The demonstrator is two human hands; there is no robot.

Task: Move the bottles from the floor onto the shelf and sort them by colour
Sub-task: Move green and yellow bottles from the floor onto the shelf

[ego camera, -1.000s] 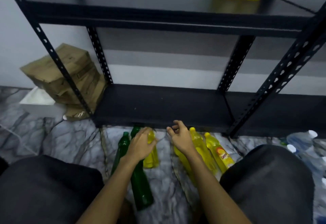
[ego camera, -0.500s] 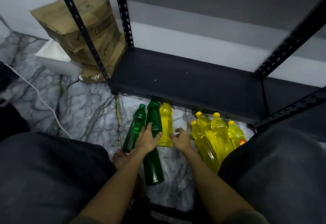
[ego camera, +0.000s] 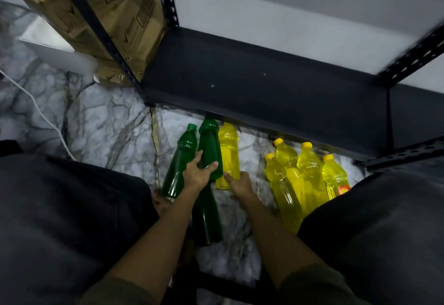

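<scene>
Left hand grasps the large green bottle, right hand grips the yellow bottle, both at the shelf edge.

The floor looks like polished marble, white with dark grey veins, smooth and faintly shiny. The shelf is black painted metal, matt, with a few pale specks on its board, and its uprights are perforated angle steel in the same dull black. The two green bottles are glossy translucent plastic, dark and glassy, catching small highlights. The yellow bottles are clear, shiny plastic with yellow liquid and opaque yellow caps; one carries a printed label. The cardboard box behind the frame is brown, dull and creased. The trousers are dark, matt cloth, soft-looking.
</scene>
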